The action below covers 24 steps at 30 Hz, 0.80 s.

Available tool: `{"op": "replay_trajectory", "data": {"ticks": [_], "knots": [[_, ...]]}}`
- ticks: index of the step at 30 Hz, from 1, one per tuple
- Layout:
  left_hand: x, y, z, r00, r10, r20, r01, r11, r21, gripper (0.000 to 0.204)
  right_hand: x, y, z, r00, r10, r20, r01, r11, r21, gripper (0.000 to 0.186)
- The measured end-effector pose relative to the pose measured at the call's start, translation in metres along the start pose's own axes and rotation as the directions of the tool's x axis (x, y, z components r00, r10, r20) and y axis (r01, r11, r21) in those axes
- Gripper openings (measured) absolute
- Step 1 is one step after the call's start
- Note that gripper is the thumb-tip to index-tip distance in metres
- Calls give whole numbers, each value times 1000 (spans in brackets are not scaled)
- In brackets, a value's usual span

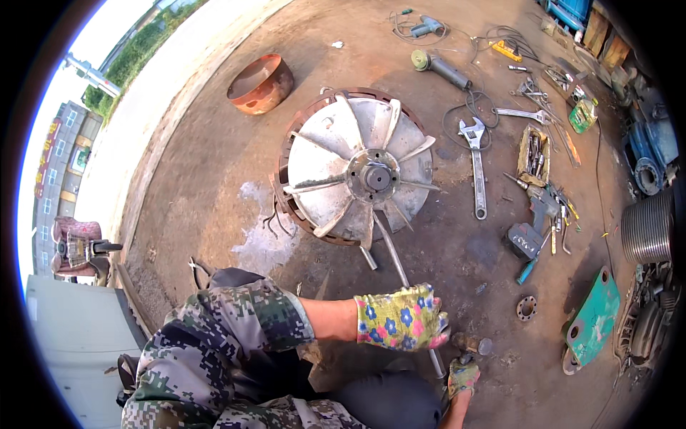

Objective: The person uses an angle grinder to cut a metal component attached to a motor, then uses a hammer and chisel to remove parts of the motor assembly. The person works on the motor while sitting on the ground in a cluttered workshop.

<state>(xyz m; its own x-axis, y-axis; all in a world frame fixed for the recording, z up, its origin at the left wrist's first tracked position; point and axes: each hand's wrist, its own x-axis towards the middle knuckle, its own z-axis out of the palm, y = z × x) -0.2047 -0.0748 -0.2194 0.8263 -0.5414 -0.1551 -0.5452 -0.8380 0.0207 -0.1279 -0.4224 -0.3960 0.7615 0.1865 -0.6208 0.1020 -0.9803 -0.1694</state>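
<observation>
A flowered yellow work glove covers my left hand (pixel 401 319), whose fingers are wrapped round a long metal bar (pixel 392 252). The bar slants from the lower rim of a large round finned metal part (pixel 325 159) down toward my knee. This part has radial ribs, a bolted hub (pixel 377 179) with a shaft end at its middle, and a rusty outer ring. Lower right, my right hand (pixel 463 377), also gloved, is closed on a hammer (pixel 474 344); its stubby head shows just above the fist, and the handle is mostly hidden. The hammer is close beside the bar's lower end.
A rusty open drum (pixel 261 84) stands beyond the finned part. To the right lie an adjustable wrench (pixel 476 168), an angle grinder (pixel 441 68), a cordless tool (pixel 527 239), a box of bits (pixel 533 155) and a flange ring (pixel 527 308). A green plate (pixel 593 318) lies farther right.
</observation>
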Motion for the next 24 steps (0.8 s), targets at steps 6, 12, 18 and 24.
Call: {"op": "replay_trajectory", "data": {"ticks": [6, 12, 18, 24], "knots": [[-4, 4, 12, 959, 28, -284, -88, 976, -200, 49, 5, -35, -2, 998, -22, -66, 25, 999, 37, 27], [10, -2, -9, 982, 60, -177, -129, 902, -413, 37, -68, -69, -20, 996, 83, -16, -79, 980, 181, 27], [16, 35, 2, 899, -242, -366, -141, 631, -763, 25, -95, -142, -39, 997, 69, -41, -41, 874, 485, 27], [-6, 8, -26, 811, -175, -559, -239, 773, -588, 21, -67, -173, -47, 997, 19, -73, 20, 863, 504, 28]]}}
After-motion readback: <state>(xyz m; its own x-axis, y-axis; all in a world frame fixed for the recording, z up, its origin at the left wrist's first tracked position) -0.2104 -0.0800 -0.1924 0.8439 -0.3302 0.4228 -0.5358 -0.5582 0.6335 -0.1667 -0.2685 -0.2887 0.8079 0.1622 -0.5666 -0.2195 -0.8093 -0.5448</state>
